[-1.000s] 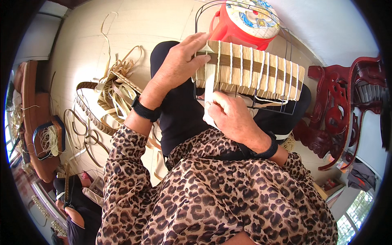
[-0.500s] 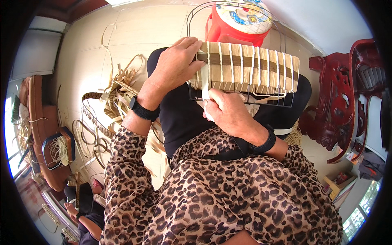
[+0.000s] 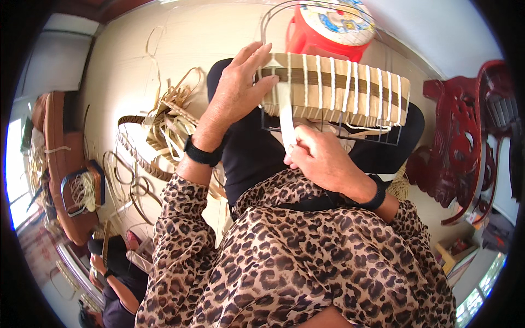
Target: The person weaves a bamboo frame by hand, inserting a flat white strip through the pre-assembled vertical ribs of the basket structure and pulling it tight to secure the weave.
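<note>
In the head view, we see the right hand closed on the lower end of a pale strip, pinched between thumb and fingers. The left hand rests on the left end of a straw-coloured basket piece, thumb on its face near the strip; we cannot tell whether its fingers close around the edge. The piece lies across the lap, above black trousers, with a thin dark wire frame showing along its lower side.

We judge that a hard or sideways pull could crease or split the strip, since it looks thin. If the left thumb slipped, the strip could slacken or twist, and the unsteady lap could let the piece tip.

The strip is flat, smooth and ribbon-like, with a pointed fold by the thumb. The piece is long and gently curved, finely grained, crossed by white cords that look twisted, with a brown band running lengthwise. Loose strips curl on the floor to our left.
</note>
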`<act>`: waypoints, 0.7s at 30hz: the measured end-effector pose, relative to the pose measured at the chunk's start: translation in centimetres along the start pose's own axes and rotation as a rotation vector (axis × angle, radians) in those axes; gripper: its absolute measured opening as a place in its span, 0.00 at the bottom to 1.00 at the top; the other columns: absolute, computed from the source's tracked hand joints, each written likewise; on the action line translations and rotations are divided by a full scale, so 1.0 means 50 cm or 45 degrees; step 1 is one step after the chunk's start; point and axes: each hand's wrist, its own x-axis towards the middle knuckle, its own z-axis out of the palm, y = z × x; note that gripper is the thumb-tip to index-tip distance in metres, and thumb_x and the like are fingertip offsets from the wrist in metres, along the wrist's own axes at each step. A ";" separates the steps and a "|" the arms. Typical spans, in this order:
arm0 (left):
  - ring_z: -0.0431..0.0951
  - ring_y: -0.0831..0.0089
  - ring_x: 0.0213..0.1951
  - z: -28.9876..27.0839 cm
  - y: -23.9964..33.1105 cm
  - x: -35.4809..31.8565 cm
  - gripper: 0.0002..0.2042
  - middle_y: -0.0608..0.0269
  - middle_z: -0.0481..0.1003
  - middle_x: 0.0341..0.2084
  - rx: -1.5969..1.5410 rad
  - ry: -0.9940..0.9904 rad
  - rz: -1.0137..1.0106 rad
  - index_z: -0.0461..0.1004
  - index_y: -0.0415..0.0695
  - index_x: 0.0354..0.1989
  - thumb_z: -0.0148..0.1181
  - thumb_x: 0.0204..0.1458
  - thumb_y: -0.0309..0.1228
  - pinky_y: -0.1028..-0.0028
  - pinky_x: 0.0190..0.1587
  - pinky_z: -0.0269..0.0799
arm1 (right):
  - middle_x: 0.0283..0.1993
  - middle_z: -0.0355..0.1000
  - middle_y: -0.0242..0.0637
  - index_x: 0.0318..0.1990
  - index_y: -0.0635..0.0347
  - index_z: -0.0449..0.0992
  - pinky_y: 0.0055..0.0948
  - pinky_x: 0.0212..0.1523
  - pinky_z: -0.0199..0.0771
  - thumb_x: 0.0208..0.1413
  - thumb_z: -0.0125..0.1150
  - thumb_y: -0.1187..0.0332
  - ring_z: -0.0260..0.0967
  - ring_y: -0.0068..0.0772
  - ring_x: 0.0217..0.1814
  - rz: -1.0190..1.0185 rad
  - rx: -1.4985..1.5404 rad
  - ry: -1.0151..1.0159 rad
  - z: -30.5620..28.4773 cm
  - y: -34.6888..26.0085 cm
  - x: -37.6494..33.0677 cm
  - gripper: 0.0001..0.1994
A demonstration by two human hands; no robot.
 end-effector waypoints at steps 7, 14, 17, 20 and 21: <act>0.72 0.60 0.39 0.024 0.030 -0.070 0.12 0.56 0.72 0.35 0.285 0.441 0.039 0.73 0.40 0.36 0.57 0.39 0.20 0.69 0.41 0.68 | 0.21 0.71 0.44 0.26 0.69 0.66 0.31 0.26 0.70 0.51 0.44 0.73 0.72 0.37 0.24 0.060 0.059 -0.122 -0.015 -0.018 -0.008 0.07; 0.68 0.58 0.40 0.045 0.021 -0.010 0.13 0.57 0.70 0.35 0.492 0.429 0.238 0.73 0.41 0.33 0.62 0.35 0.25 0.66 0.41 0.67 | 0.20 0.71 0.43 0.28 0.68 0.66 0.29 0.26 0.71 0.52 0.43 0.72 0.72 0.35 0.24 0.061 0.059 -0.176 -0.018 -0.037 -0.004 0.08; 0.69 0.58 0.41 0.049 0.007 -0.001 0.12 0.58 0.71 0.35 0.521 0.331 0.286 0.74 0.43 0.33 0.62 0.35 0.25 0.67 0.41 0.68 | 0.19 0.69 0.41 0.27 0.67 0.65 0.29 0.25 0.69 0.54 0.41 0.72 0.71 0.34 0.22 0.067 0.130 -0.186 -0.015 -0.040 -0.003 0.08; 0.69 0.59 0.41 0.056 -0.005 -0.005 0.12 0.59 0.71 0.34 0.527 0.323 0.314 0.74 0.43 0.32 0.62 0.35 0.25 0.68 0.40 0.69 | 0.19 0.69 0.42 0.26 0.66 0.64 0.30 0.24 0.68 0.53 0.41 0.72 0.70 0.36 0.21 -0.008 0.109 -0.199 -0.005 -0.030 -0.004 0.08; 0.70 0.60 0.41 0.055 -0.004 -0.003 0.12 0.60 0.71 0.34 0.534 0.319 0.314 0.74 0.43 0.33 0.62 0.36 0.25 0.69 0.39 0.70 | 0.19 0.69 0.42 0.25 0.65 0.63 0.31 0.24 0.68 0.53 0.41 0.72 0.70 0.38 0.21 -0.014 0.102 -0.198 -0.002 -0.029 -0.003 0.08</act>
